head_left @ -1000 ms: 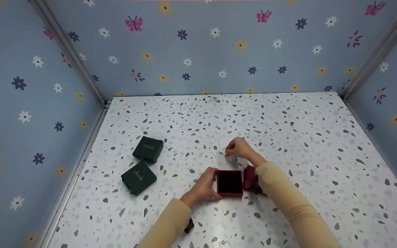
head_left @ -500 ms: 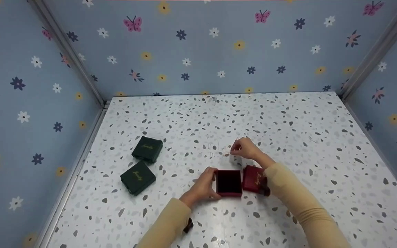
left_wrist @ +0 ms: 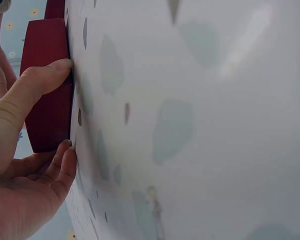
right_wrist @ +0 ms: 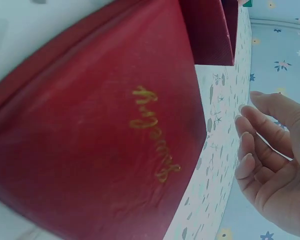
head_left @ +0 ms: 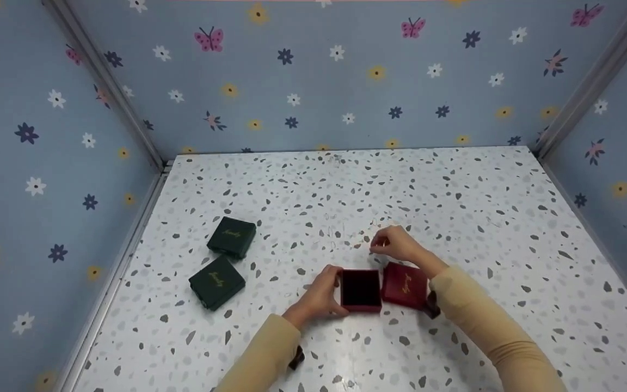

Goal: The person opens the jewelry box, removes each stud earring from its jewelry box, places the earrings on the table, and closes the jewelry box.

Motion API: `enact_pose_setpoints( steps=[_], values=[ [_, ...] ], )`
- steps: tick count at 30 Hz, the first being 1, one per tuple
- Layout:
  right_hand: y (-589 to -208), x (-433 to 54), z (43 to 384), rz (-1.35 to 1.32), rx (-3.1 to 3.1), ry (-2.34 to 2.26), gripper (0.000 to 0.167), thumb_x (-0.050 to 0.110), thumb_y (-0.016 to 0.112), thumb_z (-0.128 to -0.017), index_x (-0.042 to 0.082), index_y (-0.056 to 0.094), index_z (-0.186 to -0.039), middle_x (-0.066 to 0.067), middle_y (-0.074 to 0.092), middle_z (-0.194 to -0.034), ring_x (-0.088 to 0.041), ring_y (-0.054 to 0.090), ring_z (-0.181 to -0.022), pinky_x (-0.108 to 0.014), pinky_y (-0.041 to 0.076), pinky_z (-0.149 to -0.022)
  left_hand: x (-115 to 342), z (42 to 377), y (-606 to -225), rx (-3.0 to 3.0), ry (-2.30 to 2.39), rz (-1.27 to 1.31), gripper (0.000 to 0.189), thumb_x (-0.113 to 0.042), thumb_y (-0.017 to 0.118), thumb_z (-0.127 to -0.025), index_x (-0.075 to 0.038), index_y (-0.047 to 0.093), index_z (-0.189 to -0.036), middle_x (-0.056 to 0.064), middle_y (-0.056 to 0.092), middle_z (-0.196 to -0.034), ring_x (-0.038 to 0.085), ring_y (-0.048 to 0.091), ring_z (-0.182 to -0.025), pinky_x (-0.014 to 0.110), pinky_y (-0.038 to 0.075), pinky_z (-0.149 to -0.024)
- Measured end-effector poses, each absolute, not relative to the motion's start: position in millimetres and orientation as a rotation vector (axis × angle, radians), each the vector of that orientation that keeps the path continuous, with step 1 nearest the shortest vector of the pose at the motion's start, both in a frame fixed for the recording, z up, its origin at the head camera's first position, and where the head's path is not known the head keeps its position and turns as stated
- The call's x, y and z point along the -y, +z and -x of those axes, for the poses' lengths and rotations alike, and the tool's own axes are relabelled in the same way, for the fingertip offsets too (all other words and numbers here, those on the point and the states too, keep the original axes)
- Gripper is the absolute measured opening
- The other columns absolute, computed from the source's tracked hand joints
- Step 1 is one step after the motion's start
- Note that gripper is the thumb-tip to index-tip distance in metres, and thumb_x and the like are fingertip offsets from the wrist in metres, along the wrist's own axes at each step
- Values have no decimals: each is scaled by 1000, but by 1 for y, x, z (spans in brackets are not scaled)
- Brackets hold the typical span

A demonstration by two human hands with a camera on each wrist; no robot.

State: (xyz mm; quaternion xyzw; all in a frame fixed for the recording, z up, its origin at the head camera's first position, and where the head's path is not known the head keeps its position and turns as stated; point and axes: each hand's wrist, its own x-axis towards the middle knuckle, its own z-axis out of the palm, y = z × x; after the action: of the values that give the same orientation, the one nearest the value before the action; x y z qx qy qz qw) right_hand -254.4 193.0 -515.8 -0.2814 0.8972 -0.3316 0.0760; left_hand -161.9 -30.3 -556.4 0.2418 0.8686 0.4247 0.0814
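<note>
My left hand (head_left: 319,294) grips a small open red jewelry box (head_left: 361,311) from its left side. Thumb and fingers press on opposite walls in the left wrist view, down by the tabletop. Dark lining fills the box. Right beside it lies its red lid (head_left: 403,286), gold lettering up. Beyond the lid, my right hand (head_left: 398,244) hovers low over the table, fingers loosely bent. Between thumb and fingertips in the right wrist view shows a gap with nothing in it. Tiny gold bits (head_left: 365,235) and thin pale pieces (head_left: 338,231) lie scattered near its fingertips.
Two closed dark green jewelry boxes, a farther one (head_left: 232,237) and a nearer one (head_left: 217,283), sit corner to corner at the left. Flower-printed blue panels (head_left: 335,81) wall in the speckled white table (head_left: 482,207) at the back and both sides.
My right hand has drawn back to the right and slightly toward me, uncovering the red lid from under the sleeve. The left hand and the box have stayed in place.
</note>
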Motion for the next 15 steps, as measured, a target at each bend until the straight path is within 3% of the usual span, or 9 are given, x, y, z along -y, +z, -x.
enact_pose_setpoints(
  steps=[15],
  values=[
    [-519, -209, 236, 943, -2727, -1010, 8, 9, 64, -79, 1, 66, -82, -1, 61, -72, -11, 52, -62, -24, 43, -56, 30, 162, -557, -2638, 1232, -731, 79, -14, 86, -45, 1, 44, -111, 4, 43, -92, 16, 45, -79, 23, 41, -68]
  ],
)
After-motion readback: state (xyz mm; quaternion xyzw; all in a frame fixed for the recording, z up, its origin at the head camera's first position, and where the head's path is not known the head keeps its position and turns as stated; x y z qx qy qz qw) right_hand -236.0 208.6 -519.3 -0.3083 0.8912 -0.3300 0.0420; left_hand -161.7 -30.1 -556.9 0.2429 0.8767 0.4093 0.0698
